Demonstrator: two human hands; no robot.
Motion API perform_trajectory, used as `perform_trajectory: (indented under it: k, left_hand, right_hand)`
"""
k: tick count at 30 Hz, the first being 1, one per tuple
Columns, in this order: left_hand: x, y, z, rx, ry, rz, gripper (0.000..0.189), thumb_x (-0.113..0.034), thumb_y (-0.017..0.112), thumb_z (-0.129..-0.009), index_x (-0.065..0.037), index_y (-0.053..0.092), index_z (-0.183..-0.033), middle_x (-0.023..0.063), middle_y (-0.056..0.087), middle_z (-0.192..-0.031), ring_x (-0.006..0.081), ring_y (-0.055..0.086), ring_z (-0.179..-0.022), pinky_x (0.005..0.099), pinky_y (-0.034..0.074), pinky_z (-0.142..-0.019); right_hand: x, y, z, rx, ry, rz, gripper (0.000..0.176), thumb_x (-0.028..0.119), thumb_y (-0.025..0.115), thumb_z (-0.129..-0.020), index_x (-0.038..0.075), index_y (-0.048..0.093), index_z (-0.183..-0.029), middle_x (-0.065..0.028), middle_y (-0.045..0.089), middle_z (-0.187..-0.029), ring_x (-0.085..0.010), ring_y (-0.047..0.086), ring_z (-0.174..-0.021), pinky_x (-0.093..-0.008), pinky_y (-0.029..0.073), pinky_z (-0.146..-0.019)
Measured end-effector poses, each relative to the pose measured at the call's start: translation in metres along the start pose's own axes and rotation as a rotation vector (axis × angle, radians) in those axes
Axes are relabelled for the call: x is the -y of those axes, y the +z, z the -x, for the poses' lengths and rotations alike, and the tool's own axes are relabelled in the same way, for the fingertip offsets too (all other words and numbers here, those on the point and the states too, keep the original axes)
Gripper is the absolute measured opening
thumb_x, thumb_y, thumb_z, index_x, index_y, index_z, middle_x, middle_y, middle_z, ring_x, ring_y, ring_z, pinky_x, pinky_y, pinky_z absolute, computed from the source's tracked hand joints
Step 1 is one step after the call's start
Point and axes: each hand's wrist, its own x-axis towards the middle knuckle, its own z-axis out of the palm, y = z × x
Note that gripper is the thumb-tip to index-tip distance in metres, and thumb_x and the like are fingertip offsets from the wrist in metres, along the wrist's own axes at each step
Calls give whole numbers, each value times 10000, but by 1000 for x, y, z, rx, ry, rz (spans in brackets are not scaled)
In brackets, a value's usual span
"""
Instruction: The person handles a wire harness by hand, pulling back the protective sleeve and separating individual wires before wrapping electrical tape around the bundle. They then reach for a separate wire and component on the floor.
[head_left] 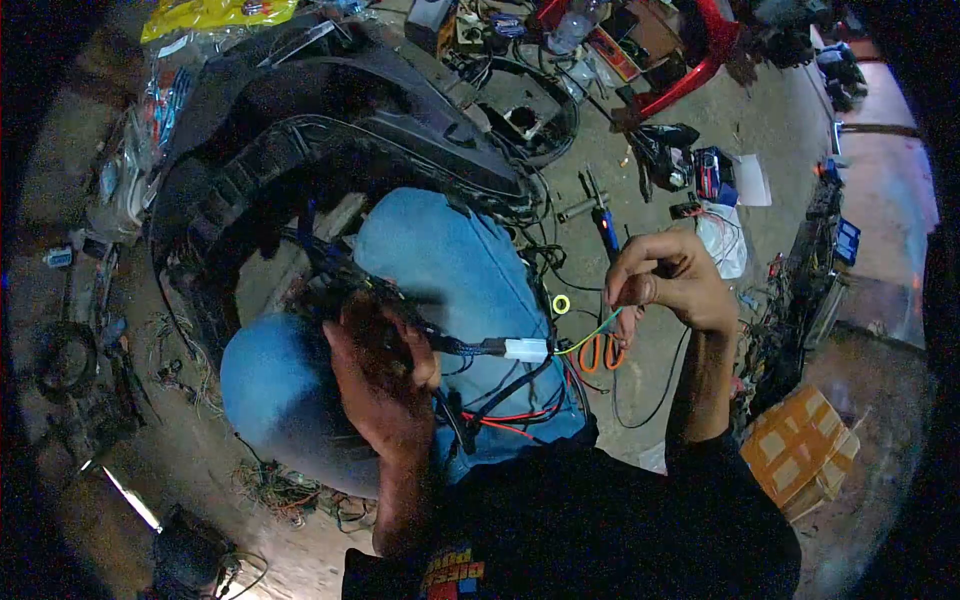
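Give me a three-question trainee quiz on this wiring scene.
1. True or false: the right hand pinches thin wires that run from the white connector.
2. Which hand grips the harness? A. left hand B. right hand
3. Fill in: the orange-handled ____ lie on the floor.
Key: 1 true; 2 A; 3 scissors.

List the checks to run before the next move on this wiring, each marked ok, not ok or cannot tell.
1. Firm grip of left hand on harness: ok.
2. The white connector is in view, clear of fingers: ok.
3. Pinch of right hand on green wire: ok.
4. Wire seated in connector: cannot tell.
5. The scissors are close by on the floor: ok.
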Motion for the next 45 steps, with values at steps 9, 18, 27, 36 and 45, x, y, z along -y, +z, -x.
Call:
perform_trajectory:
  k: [9,18,27,36,45]
  left_hand:
    - [8,7,-5,-179,97,-108,489,-428,344,-1081,-18,504,-1293,66,577,-1057,141,558,-841,217,489,-587]
    - [9,-15,-13,118,0,44,509,-484,329,-1071,-58,517,-1276,28,596,-986,117,547,-700,217,421,-466]
    - [6,-4,-5,59,42,-96,498,-512,338,-1061,-94,535,-1246,39,595,-874,117,449,-510,249,329,-409]
    - [3,1,-3,92,72,-87,385,-369,376,-1078,-51,522,-1238,48,562,-856,112,435,-520,266,357,-413]
    - [11,-1,-6,-24,121,-67,414,-377,348,-1083,-37,500,-1261,63,557,-913,119,487,-599,260,364,-422]
  right_hand:
    - [-3,0,1,-13,19,-30,266,266,682,-941,1,693,-955,-63,697,-707,-134,680,-615,-240,426,-530]
    - [-7,-5,0,-4,34,67,224,251,670,-941,30,706,-950,-42,703,-709,-89,646,-584,-224,385,-490]
    - [-9,-6,-2,34,84,59,234,262,664,-947,32,699,-974,-44,701,-726,-85,640,-616,-213,375,-496]
    - [-11,-14,2,9,23,71,565,533,687,-891,17,655,-1120,-49,701,-868,-85,639,-701,-213,416,-537]
    - [-4,-35,32,-88,15,79,531,405,780,-845,-4,641,-1155,-51,690,-934,-115,640,-815,-248,487,-675]
